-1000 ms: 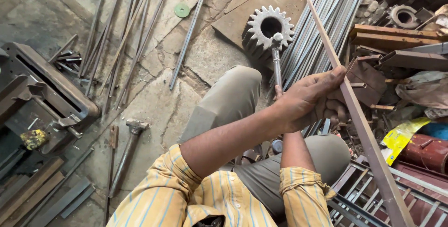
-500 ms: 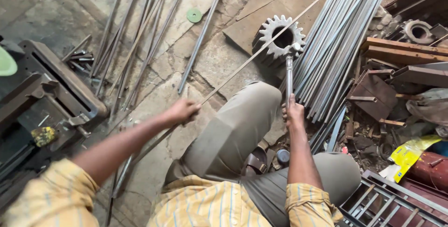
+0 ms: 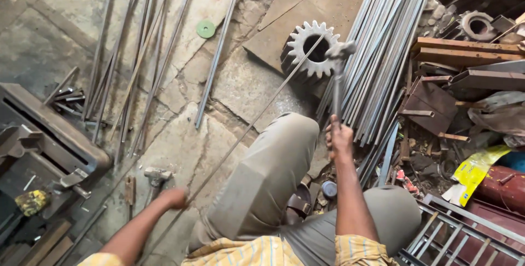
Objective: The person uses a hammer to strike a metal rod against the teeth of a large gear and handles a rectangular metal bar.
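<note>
**Rod Across the Gear, Hammer Raised**

Starting at the left edge, a rusty machine base (image 3: 52, 134) crowds the floor, with a loose fan of thin steel rods (image 3: 136, 52) lying on the cracked stone paving (image 3: 180, 156) beside it. Open paving remains only in a narrow patch between those rods and the person's bent knee. A second hammer (image 3: 156, 177) lies on the stone just beside the left hand (image 3: 174, 197), whose fingers are curled closed around the low end of a long thin metal rod (image 3: 246, 132). That rod runs diagonally, its long axis rising from lower left to upper right, and its far end rests across the toothed steel gear (image 3: 313, 50), a round, bored wheel standing on a flat stone slab. Right of it, the right hand (image 3: 339, 137) grips a hammer (image 3: 338, 74) by its shaft, the shaft nearly upright and the head just beside the gear's rim. Beyond lies a dense bundle of bright bars (image 3: 388, 47), then rusty scrap at the right edge.
</note>
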